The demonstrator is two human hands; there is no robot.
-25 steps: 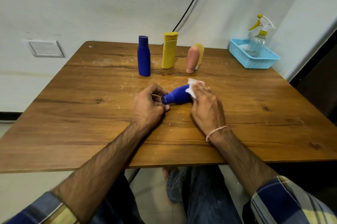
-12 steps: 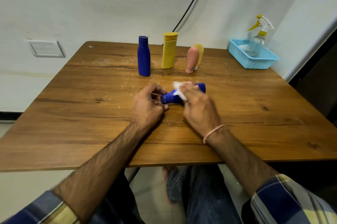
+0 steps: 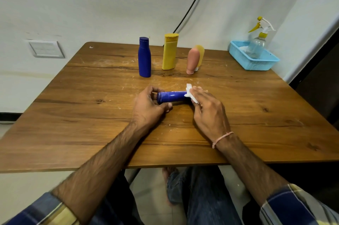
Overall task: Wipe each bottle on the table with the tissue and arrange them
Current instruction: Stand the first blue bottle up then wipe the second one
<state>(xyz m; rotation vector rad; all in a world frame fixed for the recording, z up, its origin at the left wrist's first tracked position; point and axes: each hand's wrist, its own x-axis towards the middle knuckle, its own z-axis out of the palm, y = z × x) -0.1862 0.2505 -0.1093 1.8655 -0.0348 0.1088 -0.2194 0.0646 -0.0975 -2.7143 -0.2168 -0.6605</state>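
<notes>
Before a bare white wall, a wooden worktop (image 3: 91,114): a blue bottle (image 3: 172,96) lies sideways at its middle, the left hand (image 3: 146,107) gripping the cap end and the right hand (image 3: 209,109) pinching the tissue (image 3: 189,92) round the base. The bottle is probably light, stiff, slick plastic, best held by its ends.

The lying bottle (image 3: 172,96) spans left hand (image 3: 148,107) to right hand (image 3: 207,111), tissue (image 3: 189,92) on its right end. Behind stands the bottle row (image 3: 169,52); far right, the basket (image 3: 256,64) holds a spray bottle (image 3: 257,47).
</notes>
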